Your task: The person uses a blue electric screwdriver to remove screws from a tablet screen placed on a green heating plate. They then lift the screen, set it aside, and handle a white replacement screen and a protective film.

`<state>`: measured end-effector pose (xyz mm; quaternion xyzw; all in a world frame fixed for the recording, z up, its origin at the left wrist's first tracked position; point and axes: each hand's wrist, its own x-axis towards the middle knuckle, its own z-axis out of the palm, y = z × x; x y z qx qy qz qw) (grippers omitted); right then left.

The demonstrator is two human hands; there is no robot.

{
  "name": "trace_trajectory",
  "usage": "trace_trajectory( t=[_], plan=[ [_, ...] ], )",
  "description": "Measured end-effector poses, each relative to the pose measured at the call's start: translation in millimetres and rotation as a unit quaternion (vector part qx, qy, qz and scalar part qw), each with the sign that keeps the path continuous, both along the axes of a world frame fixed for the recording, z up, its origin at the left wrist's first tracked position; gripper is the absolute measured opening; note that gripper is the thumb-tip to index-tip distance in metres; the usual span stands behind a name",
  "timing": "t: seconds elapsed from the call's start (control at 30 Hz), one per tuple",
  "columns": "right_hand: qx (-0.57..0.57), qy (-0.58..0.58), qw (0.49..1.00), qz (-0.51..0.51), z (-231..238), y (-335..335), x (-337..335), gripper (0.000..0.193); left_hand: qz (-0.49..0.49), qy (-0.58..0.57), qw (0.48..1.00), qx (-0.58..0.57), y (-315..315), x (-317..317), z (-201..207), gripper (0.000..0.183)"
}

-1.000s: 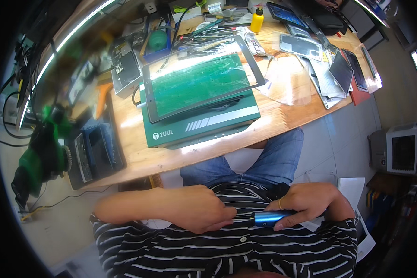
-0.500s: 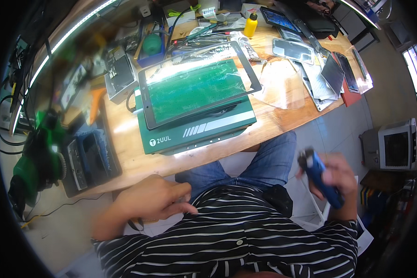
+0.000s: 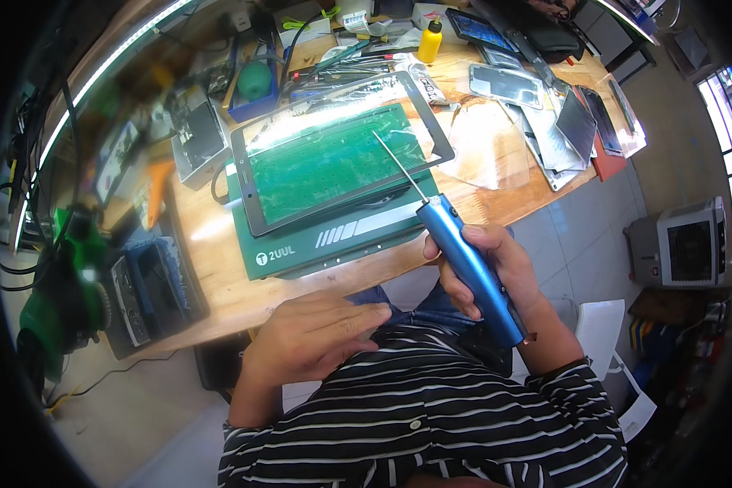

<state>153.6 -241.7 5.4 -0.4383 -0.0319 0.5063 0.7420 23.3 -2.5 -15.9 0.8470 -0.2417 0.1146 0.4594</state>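
Note:
My right hand (image 3: pixel 496 272) is closed round the body of a blue handheld electric tool (image 3: pixel 466 264). A long thin metal shaft (image 3: pixel 400 165) runs from its far end toward the upper left, in front of the glass panel. That panel, a black-framed tablet glass (image 3: pixel 254 195), lies tilted over a green flat device (image 3: pixel 301 250) on the bench; whether the shaft touches the glass I cannot tell. Above my lap, short of the bench edge, my left hand (image 3: pixel 313 333) is stretched out with its fingers extended and nothing visible in it.
The wooden bench (image 3: pixel 220 281) bears loose phone parts (image 3: pixel 506 84) at the right and a yellow bottle (image 3: pixel 429 42) at the back. Left of the device stand an orange-handled thing (image 3: pixel 158 191) and a dark tray (image 3: pixel 189 285). A grey appliance (image 3: pixel 683 244) stands right.
My right hand has brought the blue tool leftward and up to the bench, its thin shaft now pointing over the glass. My left hand has shifted slightly right, its fingers straighter.

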Motion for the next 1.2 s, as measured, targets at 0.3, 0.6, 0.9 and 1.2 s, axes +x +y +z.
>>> trace_trajectory(
  t=[0.3,0.6,0.9,1.2],
  plan=[
    [-0.003,0.012,0.999,-0.038,0.8,-6.6,4.1,0.051,-0.002,0.046,0.998,-0.046,2.2,0.4,10.9,0.035],
    [-0.001,0.006,0.998,-0.057,0.6,-11.8,4.6,0.053,-0.009,0.006,0.999,-0.045,-3.1,6.5,9.3,0.043],
    [-0.003,0.001,0.998,-0.067,2.4,-15.2,2.8,0.053,-0.009,0.007,0.999,-0.048,-5.8,9.2,11.5,0.043],
    [-0.011,0.005,0.997,-0.075,2.2,-17.7,-0.2,0.052,-0.027,0.02,0.999,-0.027,0.3,6.5,12.6,0.053]
  ],
)
